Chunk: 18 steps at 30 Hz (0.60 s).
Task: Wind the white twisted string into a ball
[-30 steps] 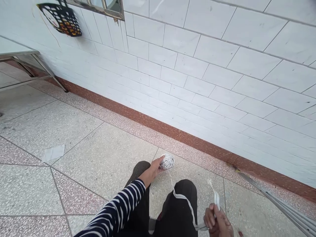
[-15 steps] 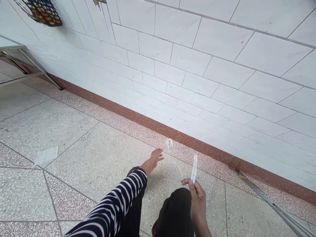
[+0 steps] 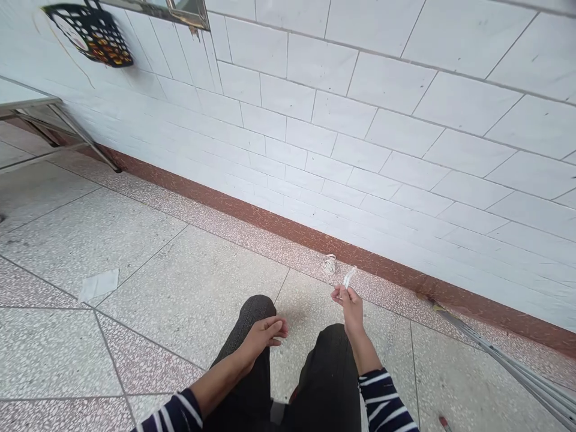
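A folded white strip [image 3: 348, 276] sticks up from the pinched fingers of my right hand [image 3: 352, 306]. A thin pale piece shows at the strip's top end; whether it is string or part of the strip, I cannot tell. Just left of the strip, a small ball of white string [image 3: 329, 264] lies on the floor near the wall. My left hand [image 3: 268, 333] is by my left knee [image 3: 257, 307], its fingers loosely curled and slightly apart. I see nothing in it.
A flat white piece [image 3: 99, 284] lies on the speckled floor at left. Beyond it stands a metal-legged table [image 3: 85, 138]. A patterned bag [image 3: 92, 36] hangs on the tiled wall [image 3: 315, 138]. Long metal bars [image 3: 499, 357] slant along the floor at right.
My left hand has drawn back from near the string ball toward my left knee. My right hand has moved forward, bringing the white strip close to the ball. The view has shifted slightly.
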Tool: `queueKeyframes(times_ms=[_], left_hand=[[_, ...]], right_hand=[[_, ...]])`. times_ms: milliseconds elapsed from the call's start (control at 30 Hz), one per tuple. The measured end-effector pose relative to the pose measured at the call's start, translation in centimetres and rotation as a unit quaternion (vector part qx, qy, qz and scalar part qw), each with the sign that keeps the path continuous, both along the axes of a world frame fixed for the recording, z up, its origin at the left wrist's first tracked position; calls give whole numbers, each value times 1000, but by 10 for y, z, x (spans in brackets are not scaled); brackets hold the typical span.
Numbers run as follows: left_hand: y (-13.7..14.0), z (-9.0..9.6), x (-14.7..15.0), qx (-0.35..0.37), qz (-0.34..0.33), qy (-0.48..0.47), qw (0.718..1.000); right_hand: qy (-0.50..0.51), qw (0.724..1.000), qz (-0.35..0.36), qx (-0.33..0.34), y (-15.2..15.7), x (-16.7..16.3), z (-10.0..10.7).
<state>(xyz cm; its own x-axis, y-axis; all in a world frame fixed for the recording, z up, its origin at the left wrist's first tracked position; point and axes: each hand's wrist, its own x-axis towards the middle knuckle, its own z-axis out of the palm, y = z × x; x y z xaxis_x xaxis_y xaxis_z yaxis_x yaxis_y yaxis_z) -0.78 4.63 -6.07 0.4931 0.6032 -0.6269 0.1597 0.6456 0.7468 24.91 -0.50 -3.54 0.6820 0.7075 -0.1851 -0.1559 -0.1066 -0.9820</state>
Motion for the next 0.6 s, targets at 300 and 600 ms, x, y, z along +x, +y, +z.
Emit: queueKeyframes(times_ms=[300, 600], left_hand=[[5, 52, 65, 174, -45, -59, 982], [4, 79, 39, 203, -40, -105, 973]], right_hand=[[-111, 987, 114, -21, -34, -90, 8], [-159, 979, 129, -10, -53, -126, 13]])
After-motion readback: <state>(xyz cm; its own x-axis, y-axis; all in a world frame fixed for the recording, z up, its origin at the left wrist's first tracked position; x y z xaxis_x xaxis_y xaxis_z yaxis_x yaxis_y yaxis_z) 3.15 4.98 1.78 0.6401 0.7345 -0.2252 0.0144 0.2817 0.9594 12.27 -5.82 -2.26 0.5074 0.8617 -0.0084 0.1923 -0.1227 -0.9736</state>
